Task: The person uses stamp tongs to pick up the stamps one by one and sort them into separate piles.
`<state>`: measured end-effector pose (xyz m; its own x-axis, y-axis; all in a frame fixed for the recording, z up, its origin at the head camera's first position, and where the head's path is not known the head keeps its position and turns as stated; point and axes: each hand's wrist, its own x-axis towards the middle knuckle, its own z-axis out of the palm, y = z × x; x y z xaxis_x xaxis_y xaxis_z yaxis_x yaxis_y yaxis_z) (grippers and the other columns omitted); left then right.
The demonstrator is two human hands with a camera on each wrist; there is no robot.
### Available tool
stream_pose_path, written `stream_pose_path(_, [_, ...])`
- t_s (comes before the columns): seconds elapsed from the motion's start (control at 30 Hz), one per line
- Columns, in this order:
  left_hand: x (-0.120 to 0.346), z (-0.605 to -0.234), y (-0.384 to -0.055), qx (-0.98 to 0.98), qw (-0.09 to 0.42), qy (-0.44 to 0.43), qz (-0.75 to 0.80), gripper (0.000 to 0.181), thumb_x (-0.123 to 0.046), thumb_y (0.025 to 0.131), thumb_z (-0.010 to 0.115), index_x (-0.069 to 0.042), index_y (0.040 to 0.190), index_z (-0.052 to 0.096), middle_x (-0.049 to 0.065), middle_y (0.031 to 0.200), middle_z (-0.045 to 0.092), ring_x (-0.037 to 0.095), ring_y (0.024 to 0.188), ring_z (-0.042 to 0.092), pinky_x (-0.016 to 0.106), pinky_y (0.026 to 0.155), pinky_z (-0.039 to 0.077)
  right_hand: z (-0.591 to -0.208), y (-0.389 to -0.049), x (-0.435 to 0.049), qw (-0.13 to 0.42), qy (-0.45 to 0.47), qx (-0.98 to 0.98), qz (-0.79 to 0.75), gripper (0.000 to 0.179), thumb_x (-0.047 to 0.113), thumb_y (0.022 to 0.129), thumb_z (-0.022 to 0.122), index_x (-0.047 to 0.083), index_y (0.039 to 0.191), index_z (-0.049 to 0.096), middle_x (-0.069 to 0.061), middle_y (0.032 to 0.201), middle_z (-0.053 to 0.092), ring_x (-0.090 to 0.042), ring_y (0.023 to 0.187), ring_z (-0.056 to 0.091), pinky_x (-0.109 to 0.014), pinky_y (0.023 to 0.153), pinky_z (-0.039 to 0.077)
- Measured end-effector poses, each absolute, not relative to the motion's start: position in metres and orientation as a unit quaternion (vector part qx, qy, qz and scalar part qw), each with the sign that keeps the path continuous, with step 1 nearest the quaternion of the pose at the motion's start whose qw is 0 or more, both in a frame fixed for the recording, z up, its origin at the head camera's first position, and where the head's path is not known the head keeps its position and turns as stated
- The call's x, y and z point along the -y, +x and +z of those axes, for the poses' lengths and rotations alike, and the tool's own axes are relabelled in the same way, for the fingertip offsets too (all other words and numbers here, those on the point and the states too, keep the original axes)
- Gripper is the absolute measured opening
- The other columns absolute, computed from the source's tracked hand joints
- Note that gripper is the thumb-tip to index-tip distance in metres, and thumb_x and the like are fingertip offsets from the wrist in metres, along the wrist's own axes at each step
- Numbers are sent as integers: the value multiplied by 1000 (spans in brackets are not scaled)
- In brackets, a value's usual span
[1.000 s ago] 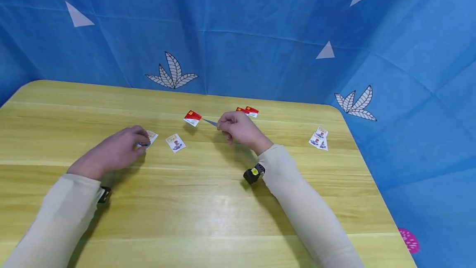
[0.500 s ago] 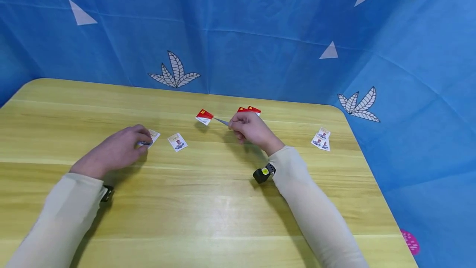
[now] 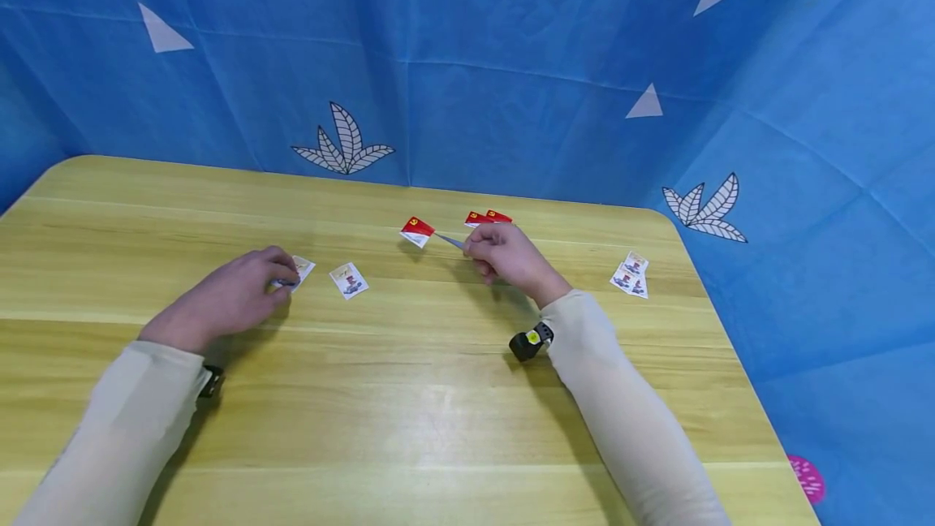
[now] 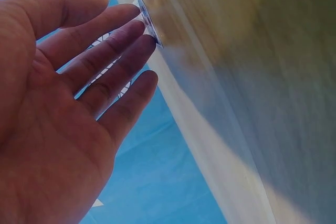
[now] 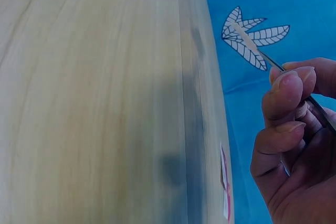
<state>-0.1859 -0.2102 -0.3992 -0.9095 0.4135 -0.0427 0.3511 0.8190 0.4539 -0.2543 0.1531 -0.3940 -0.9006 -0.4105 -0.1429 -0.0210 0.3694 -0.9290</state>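
My right hand (image 3: 511, 260) grips a pair of slim metal tweezers (image 3: 450, 241) between thumb and fingers. At their tip a small red-and-white stamp (image 3: 417, 231) with a yellow emblem is held above the table, its shadow below it. The right wrist view shows this stamp (image 5: 245, 39) nearly edge-on. With fingers extended, my left hand (image 3: 237, 295) rests its fingertips at a pale printed stamp (image 3: 303, 268), partly covered by them; the left wrist view has that stamp (image 4: 149, 20) under the fingertips. Just right of it lies another pale stamp (image 3: 349, 280).
Two overlapping red-and-white stamps (image 3: 478, 219) lie behind my right hand. Toward the right edge of the wooden table (image 3: 409, 428) is a small overlapping group of pale stamps (image 3: 631, 276). A blue curtain (image 3: 475, 120) hangs along the back and right side.
My right hand has moved to the right with the tweezers and the red-and-white stamp, toward the two red-and-white stamps. My left hand stays at its stamp.
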Motion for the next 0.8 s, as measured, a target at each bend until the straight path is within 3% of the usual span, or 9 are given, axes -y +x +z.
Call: stream_pose_path(0.8, [210, -398, -184, -952, 78, 194, 225, 26, -4, 94, 57, 9, 113, 68, 23, 123, 54, 43, 114, 52, 59, 94, 42, -398, -255, -171, 189, -131, -811, -538, 24, 11, 101, 53, -13, 98, 59, -11, 68, 57, -19, 56, 55, -31, 53, 49])
